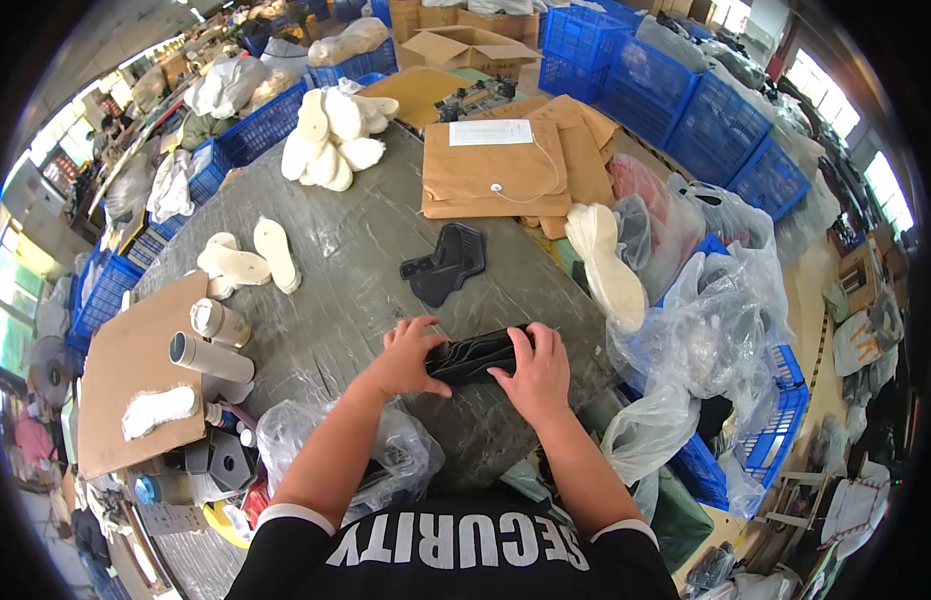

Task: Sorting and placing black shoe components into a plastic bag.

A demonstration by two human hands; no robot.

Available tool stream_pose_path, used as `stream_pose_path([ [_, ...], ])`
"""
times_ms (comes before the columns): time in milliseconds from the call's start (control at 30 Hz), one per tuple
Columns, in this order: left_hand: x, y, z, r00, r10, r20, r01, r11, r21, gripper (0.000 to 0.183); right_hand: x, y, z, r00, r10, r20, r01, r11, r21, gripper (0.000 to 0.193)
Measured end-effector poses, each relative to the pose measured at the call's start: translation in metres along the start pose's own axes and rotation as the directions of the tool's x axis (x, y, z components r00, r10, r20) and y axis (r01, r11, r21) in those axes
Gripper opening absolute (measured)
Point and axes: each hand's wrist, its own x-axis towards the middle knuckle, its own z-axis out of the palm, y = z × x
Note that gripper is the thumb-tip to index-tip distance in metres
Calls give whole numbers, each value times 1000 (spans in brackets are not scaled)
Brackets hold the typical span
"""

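Between my two hands sits a stack of black, flat, flexible pieces [476,358], seen edge-on, their layers lying one over another. My left hand [411,357] grips the left end of the stack, fingers over the far side and thumb on the near side. At the right end, my right hand [536,370] holds it in the same way. Just beyond the stack, a flat black cut-out piece with an angled shape [448,264] lies on the grey, film-covered table [356,245]. What the stacked pieces are made of I cannot tell.
Cream insoles lie in a heap [336,135], with more [278,255] at the left. Brown envelopes [496,180] lie at the back. Two bottles [214,357] stand by a cardboard sheet [136,350]. Plastic bags [696,330] spill over a blue crate [776,430] on the right.
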Motion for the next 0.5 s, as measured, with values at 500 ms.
stream_pose_path([
  [500, 16, -2, 26, 987, -143, 71, 154, 744, -650, 99, -34, 5, 38, 983, 94, -159, -8, 882, 471, 87],
])
